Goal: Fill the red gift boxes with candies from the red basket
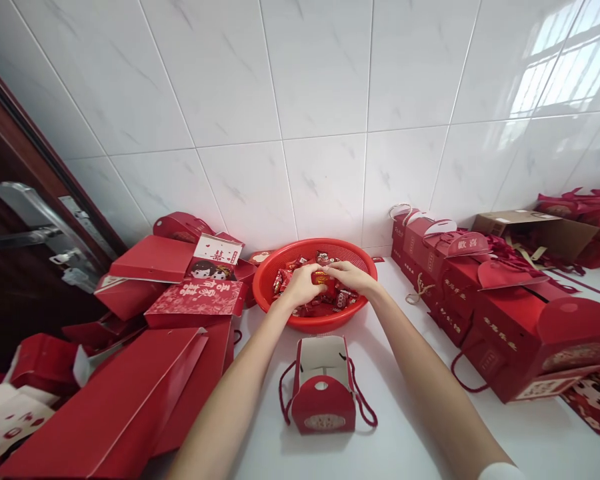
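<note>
Both hands are inside a red plastic basket [314, 325] holding several small wrapped candies [342, 300]. My left hand [303, 287] has its fingers curled at a red and gold wrapped candy [323, 277]. From the other side, my right hand [354, 275] bends its fingers over the same spot, close to the left fingertips; its grip is partly hidden. In front of the basket, between my forearms, stands a small red gift box [325, 403]. Its top is open, its pale inside shows, and a dark red cord handle hangs on each side.
Red boxes and folded cartons [165, 393] are piled at the left, beside a dark door with a metal handle [40, 230]. Closed red gift boxes [510, 327] line the right, with a brown cardboard box [525, 230] behind. A tiled wall [325, 187] borders the white table [380, 443].
</note>
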{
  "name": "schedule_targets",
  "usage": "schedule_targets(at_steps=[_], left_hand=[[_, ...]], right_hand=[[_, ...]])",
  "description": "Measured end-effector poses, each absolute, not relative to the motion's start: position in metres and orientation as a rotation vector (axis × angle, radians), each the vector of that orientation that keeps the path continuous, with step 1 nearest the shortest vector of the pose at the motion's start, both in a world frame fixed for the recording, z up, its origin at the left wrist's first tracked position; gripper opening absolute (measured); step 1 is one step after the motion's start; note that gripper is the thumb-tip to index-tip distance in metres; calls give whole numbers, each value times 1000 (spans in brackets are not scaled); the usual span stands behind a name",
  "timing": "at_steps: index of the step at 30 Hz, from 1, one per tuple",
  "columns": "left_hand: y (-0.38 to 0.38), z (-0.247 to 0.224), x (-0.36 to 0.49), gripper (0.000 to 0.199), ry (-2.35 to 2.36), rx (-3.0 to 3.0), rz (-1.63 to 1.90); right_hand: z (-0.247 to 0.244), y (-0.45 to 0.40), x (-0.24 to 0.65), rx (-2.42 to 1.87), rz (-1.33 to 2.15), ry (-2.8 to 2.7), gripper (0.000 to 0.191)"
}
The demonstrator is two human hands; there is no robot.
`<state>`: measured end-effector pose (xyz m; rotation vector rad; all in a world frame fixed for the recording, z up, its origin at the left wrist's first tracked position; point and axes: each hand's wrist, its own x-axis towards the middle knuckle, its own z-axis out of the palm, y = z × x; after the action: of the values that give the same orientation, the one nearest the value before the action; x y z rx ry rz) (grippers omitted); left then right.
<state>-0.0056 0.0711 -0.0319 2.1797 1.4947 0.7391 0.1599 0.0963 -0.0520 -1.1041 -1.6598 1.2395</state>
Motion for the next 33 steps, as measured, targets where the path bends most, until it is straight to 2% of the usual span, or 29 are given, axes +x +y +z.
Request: schedule_targets(at_steps=[9,12,15,17,19,26,31,33], left_hand=[[76,-32,-8,32,1452,2024,1182],[81,-34,-10,35,1425,1947,1276],[85,-35,-16,47,1699,1825,1279],[88,-35,-20,56,1957,1730,1209],[90,-36,-22,57,2048,1765,1105],[82,-42,-5,29,1401,2231,560],[87,-39,5,47,1234,2382,-23],[96,-37,10,53,1272,2402,-93]], right_hand=[[-39,87,167,-952,1466,-1451,28],[-41,89,168,-910,1494,-1351,42],[-47,95,168,-896,1425,-1173,45],[-49,99,168,-886,1369,-1058,43],[-50,100,167,-873,1340,-974,42],[-44,99,168,-781,1317,-783,24],[-43,102,171,-718,1257,-644,20],[-43,104,171,-699,1243,-609,18]])
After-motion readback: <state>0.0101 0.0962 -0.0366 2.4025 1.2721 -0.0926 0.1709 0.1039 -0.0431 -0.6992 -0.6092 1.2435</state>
